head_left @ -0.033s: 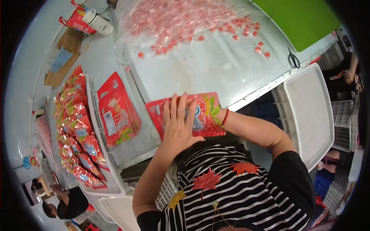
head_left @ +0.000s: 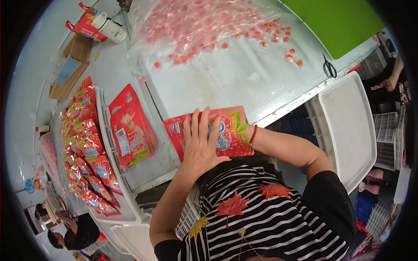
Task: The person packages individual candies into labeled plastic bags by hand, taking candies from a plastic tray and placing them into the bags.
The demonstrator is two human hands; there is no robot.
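Note:
A red pouch with strawberry pictures (head_left: 238, 145) lies at the near edge of the table, in front of my body. My left hand (head_left: 201, 141) rests flat across its left half, fingers stretched out and slightly spread. My right hand (head_left: 248, 131) meets the pouch's right end; its fingers are hidden by the pouch, and a red bead bracelet circles the wrist. To the left lies a stack of flat red pouches (head_left: 130, 130). Farther off, a clear plastic sheet or bag covers many small red-and-white wrapped pieces (head_left: 191, 26), some of them loose on the table.
A white crate (head_left: 101, 117) full of plump red pouches stands at the left. Black scissors (head_left: 329, 67) lie near the table's right edge, by a green mat (head_left: 342, 26). A white bottle (head_left: 111, 28) and cardboard (head_left: 72, 65) are at the far left. White trays (head_left: 348, 130) stand at the right.

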